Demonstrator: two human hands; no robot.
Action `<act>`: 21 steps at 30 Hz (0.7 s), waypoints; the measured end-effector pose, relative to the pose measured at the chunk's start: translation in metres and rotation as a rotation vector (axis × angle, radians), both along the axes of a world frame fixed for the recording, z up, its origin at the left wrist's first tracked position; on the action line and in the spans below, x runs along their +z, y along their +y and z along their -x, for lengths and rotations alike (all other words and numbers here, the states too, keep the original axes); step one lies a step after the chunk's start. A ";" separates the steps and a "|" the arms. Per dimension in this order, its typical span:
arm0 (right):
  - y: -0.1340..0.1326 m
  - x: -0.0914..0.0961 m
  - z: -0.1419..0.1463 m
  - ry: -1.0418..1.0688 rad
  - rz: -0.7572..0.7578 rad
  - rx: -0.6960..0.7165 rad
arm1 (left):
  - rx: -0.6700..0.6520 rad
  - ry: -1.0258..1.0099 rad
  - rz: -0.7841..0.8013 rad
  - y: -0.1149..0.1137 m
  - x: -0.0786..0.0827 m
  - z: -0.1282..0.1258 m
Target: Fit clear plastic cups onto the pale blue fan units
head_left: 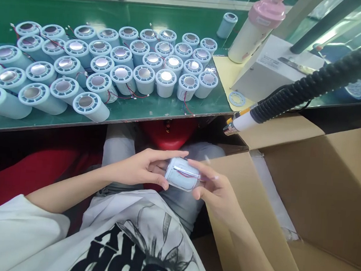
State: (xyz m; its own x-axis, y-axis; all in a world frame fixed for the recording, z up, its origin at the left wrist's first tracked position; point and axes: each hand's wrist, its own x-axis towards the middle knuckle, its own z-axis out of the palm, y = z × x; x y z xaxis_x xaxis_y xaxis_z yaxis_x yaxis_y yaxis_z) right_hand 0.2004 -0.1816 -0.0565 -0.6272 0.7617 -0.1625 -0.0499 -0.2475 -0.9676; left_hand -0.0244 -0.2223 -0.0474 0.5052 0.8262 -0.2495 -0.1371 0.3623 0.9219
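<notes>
Above my lap I hold a light-blue cylinder [181, 178] on its side, with a clear, shiny wrap around it. Red and dark wires run along its side under the wrap. My left hand [151, 166] grips its left end between thumb and fingers. At the other end, my right hand [215, 187] has its thumb and fingers closed on it. The cylinder's end faces are mostly hidden by my fingers. Nearby on the green bench [144, 111] stand several rows of similar light-blue cylinders [165, 83], with silver discs on top and thin wires hanging from some.
A black corrugated hose [312, 75] with a white nozzle reaches in from the right. Below it sits an open cardboard box [277, 182]. A white bottle with a pink cap [256, 28], a grey box-shaped stand [265, 67] and a loose blue ring [237, 98] are on the bench's right side.
</notes>
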 end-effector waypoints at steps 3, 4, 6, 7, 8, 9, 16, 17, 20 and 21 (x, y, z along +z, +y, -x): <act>0.003 -0.001 -0.001 0.012 0.108 0.047 | 0.011 -0.007 0.029 0.000 -0.003 -0.002; 0.004 -0.002 -0.001 0.032 0.152 0.054 | 0.009 0.001 0.022 0.001 -0.003 -0.002; 0.004 -0.005 -0.001 0.057 0.222 0.045 | 0.004 0.019 -0.031 0.004 -0.003 -0.002; 0.004 -0.006 -0.001 0.054 0.240 0.029 | 0.002 0.027 -0.070 0.005 -0.002 -0.002; 0.004 -0.007 -0.001 0.045 0.245 0.011 | -0.001 0.036 -0.104 0.006 -0.001 -0.001; 0.004 -0.007 -0.002 0.030 0.235 -0.005 | -0.007 0.043 -0.124 0.008 -0.001 -0.001; 0.008 -0.005 -0.004 -0.015 0.211 0.008 | -0.056 0.009 -0.042 0.012 -0.008 -0.004; 0.007 -0.007 -0.002 -0.009 0.234 0.004 | -0.064 0.000 -0.024 0.013 -0.010 -0.006; -0.001 -0.018 0.006 0.003 0.339 0.016 | -0.046 0.022 0.072 0.015 -0.016 -0.008; -0.003 -0.021 0.008 -0.001 0.372 0.056 | -0.031 0.062 0.106 0.017 -0.016 -0.006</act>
